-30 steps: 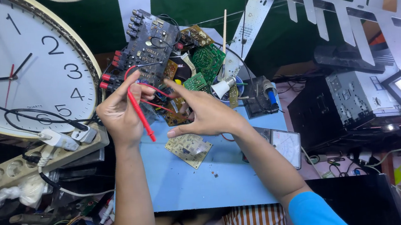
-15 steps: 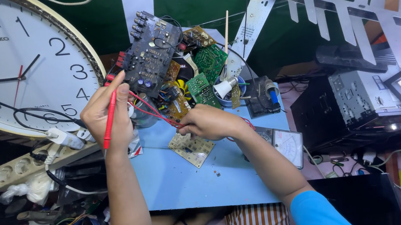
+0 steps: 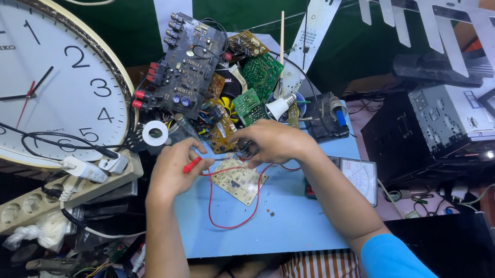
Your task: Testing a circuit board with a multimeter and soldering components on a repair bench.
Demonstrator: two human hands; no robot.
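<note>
At the far left a big round wall clock (image 3: 20,77) leans over a cream power strip (image 3: 51,199) with plugs in it, well clear of the work. Next comes the left hand (image 3: 175,167), closed around a red test probe (image 3: 191,164) held like a pen, its tip pointing right and close above the small tan circuit board (image 3: 239,181) that lies flat on the blue surface (image 3: 281,227). The probe's red lead (image 3: 230,211) loops loosely across that surface under the board's near edge. The probe looks light and stiff, best held at its plastic barrel as it is now, while the lead is limp and likely to drag or snag. The little board should be light, rigid and fragile, safest taken by its bare edges rather than by its parts. Just right of the probe, the right hand (image 3: 275,142) is curled, fingertips pinching something small and dark at the board's far edge; what it grips I cannot tell. Behind both hands stands a heap of dark and green circuit boards (image 3: 203,70), and to the right an analogue meter (image 3: 358,173) rests partly under the forearm. Compared with half a second ago, the left hand has dropped from beside the heap, where the probe pointed downward, to the surface, and the red lead now lies spread in a loop.
</note>
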